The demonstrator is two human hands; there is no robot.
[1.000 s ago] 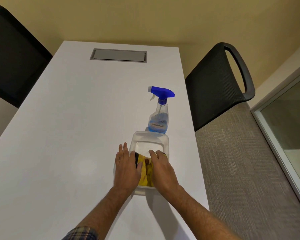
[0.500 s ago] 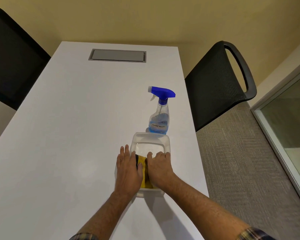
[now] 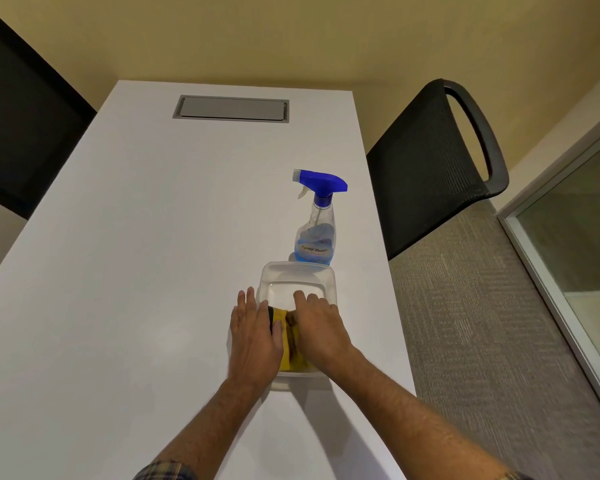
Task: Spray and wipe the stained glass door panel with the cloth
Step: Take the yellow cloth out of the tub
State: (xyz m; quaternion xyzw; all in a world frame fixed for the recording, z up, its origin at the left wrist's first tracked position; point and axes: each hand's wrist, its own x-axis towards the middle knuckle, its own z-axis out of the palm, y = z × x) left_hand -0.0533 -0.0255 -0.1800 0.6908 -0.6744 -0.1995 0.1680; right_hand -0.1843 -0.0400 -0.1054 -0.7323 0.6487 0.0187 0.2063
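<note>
White table (image 3: 146, 258) fills the view, with yellow walls beyond, a black mesh chair (image 3: 430, 168) at its right edge, and a framed glass door panel (image 3: 575, 244) at the far right of the scene, well apart from your hands. A clear plastic tub (image 3: 298, 271) sits near the right edge of the table; the blue-topped spray bottle (image 3: 316, 226) stands upright just beyond its far rim. Your left hand (image 3: 255, 336) lies flat, fingers extended, over the tub's left rim and the dark edge of the yellow cloth (image 3: 286, 344). Your right hand (image 3: 321, 327) presses down on the cloth inside the tub, fingers curled slightly; whether it has pinched the fabric cannot be told. The step in hand appears to be lifting the cloth out. Gather the folded layers into one bunch with the right hand and steady the tub with the left, since light plastic may slide or lift. Keep the far rim from nudging the bottle. Spraying and wiping are not yet begun.
</note>
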